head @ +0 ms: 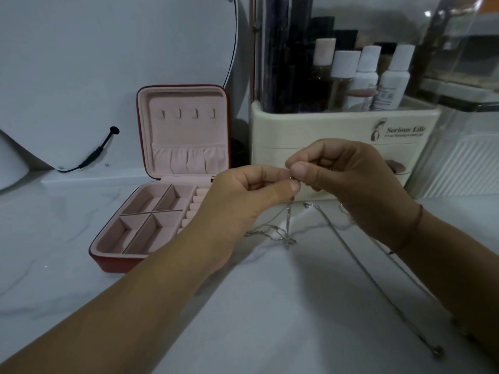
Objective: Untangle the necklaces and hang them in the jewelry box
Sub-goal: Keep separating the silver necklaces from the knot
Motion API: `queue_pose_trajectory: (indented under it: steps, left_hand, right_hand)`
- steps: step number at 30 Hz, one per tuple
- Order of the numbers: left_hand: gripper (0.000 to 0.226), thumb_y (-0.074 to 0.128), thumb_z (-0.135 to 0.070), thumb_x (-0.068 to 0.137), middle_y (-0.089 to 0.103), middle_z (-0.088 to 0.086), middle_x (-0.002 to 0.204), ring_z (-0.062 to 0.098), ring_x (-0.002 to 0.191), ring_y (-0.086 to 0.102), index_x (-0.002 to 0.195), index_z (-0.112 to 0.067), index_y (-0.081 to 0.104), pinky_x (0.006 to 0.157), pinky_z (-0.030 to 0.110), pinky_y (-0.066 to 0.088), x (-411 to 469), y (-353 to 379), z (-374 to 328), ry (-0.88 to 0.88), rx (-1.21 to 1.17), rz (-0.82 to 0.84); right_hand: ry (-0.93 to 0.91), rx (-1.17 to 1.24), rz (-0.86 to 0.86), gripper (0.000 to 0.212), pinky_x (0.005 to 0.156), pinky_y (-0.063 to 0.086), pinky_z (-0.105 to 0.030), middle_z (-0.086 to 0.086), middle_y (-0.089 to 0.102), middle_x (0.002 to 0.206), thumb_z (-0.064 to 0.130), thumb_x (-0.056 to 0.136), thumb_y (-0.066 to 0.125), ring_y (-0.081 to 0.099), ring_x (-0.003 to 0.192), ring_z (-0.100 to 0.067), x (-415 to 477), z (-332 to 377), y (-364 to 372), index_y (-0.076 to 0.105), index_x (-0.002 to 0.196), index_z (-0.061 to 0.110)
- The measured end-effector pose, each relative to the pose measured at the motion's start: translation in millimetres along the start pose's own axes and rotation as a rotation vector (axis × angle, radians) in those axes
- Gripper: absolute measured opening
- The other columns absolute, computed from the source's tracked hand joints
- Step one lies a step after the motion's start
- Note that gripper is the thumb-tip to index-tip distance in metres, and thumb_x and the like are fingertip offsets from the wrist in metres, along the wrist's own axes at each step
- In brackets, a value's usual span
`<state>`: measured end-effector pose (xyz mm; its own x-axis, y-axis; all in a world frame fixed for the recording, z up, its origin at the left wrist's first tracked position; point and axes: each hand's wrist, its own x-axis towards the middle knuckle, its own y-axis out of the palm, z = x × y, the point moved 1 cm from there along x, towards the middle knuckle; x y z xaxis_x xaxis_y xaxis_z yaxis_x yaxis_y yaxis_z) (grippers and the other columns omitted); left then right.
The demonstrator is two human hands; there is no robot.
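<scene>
Necklaces (pixel 282 234) are a thin silver tangle right in the middle, with one strand running up from the knot into both hands. Left hand (pixel 243 195) and right hand (pixel 348 179) are pressed close together above the table (pixel 270 306). Each pinches that strand between thumb and forefinger, thumb tips nearly touching. The rest of the knot lies on the table just below the hands. A second, longer chain (pixel 364 268) trails from near the right hand across the table toward the lower right corner. There's a thin dark band (pixel 413 225) on the right wrist.

Box (pixel 116 263) sits to the left, partly behind the left hand. It's red outside and pink inside, with the lid (pixel 183 147) standing upright and four bare hooks (pixel 186 113) in it. Behind the hands is a cream organizer (pixel 337 125) packed with bottles (pixel 378 76). A big round white disc (pixel 108 63) leans at the back left, with a black cable (pixel 91 155) at its foot.
</scene>
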<state>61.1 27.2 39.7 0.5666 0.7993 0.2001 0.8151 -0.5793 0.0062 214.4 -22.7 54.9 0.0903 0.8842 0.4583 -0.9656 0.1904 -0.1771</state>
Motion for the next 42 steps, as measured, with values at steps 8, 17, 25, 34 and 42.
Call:
queue_pose_trajectory:
  steps: [8,17,25,34,42]
  left_hand:
    - [0.007,0.070,-0.016,0.081,0.075,0.000,0.079,0.005,0.077,0.068,0.084,-0.012,0.075,0.073,0.014,0.050,0,0,0,0.039,0.092,-0.080]
    - [0.006,0.068,-0.007,0.082,0.065,-0.004,0.065,-0.001,0.058,0.057,0.078,-0.011,0.072,0.059,0.009,0.044,3,-3,-1,0.045,0.090,-0.170]
    - [0.012,0.064,-0.002,0.082,0.065,0.000,0.065,0.003,0.059,0.057,0.075,-0.010,0.069,0.060,0.013,0.046,5,-4,4,0.000,0.042,-0.152]
    - [0.009,0.061,-0.020,0.069,0.049,-0.003,0.052,0.010,0.051,0.049,0.070,-0.016,0.053,0.056,0.023,0.049,14,-22,-9,-0.132,-0.348,-0.005]
    - [0.032,0.063,-0.017,0.086,0.044,-0.002,0.055,0.009,0.048,0.039,0.054,-0.021,0.061,0.050,0.022,0.040,21,-39,-10,-0.100,-0.100,-0.067]
  right_hand:
    - [0.022,-0.011,-0.033,0.018,0.061,0.049,-0.016,0.003,0.068,0.064,0.025,0.072,0.067,0.059,0.060,-0.006,2,-1,-3,0.069,0.082,0.011]
    - [0.172,0.203,-0.006,0.023,0.067,0.056,-0.022,-0.010,0.074,0.083,0.026,0.077,0.060,0.071,0.077,-0.018,3,-7,-4,0.063,0.087,0.005]
    - [0.141,0.194,-0.007,0.023,0.060,0.047,-0.020,0.000,0.060,0.056,0.032,0.086,0.061,0.056,0.059,-0.014,3,-7,-2,0.060,0.088,0.008]
    - [0.119,0.031,-0.154,0.036,0.040,0.027,-0.021,0.002,0.041,0.045,0.035,0.075,0.062,0.032,0.042,-0.009,5,-5,-13,0.064,0.089,0.002]
    - [0.082,0.168,-0.221,0.026,0.049,0.029,-0.022,0.006,0.035,0.047,0.034,0.077,0.060,0.026,0.044,-0.009,10,4,-36,0.061,0.086,0.010]
